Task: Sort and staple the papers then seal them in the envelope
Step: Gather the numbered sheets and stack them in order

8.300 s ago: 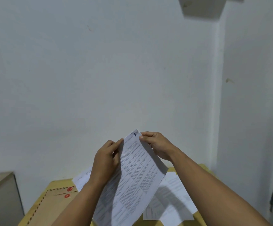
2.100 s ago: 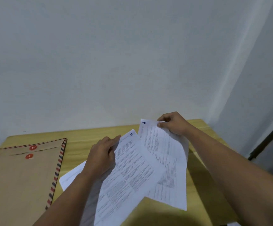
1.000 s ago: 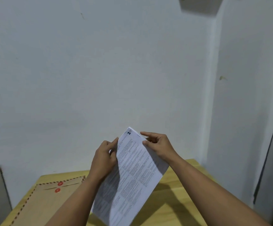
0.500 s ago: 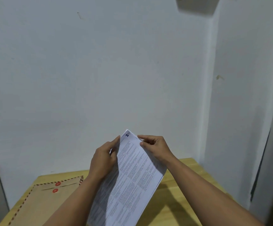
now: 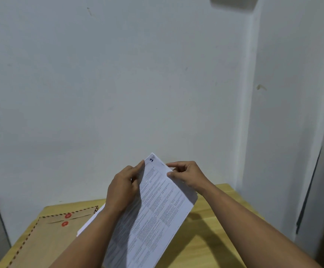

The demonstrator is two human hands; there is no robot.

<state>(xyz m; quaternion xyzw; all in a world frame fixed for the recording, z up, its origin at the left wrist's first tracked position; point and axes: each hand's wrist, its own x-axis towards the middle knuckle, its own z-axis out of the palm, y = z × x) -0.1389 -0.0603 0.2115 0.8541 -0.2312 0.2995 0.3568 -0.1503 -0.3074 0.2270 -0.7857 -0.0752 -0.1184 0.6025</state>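
Head view: papers (image 5: 157, 209) (top sheet "1", earlier "2").

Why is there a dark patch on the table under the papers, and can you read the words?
Head view: the dark patch on the wooden table is the shadow of the papers and arms; the small print is too blurry to read, only a handwritten number at the top corner shows; the left hand and right hand look sharp.

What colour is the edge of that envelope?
The envelope is brown, edged with red and dark stripes, best seen in the head view.
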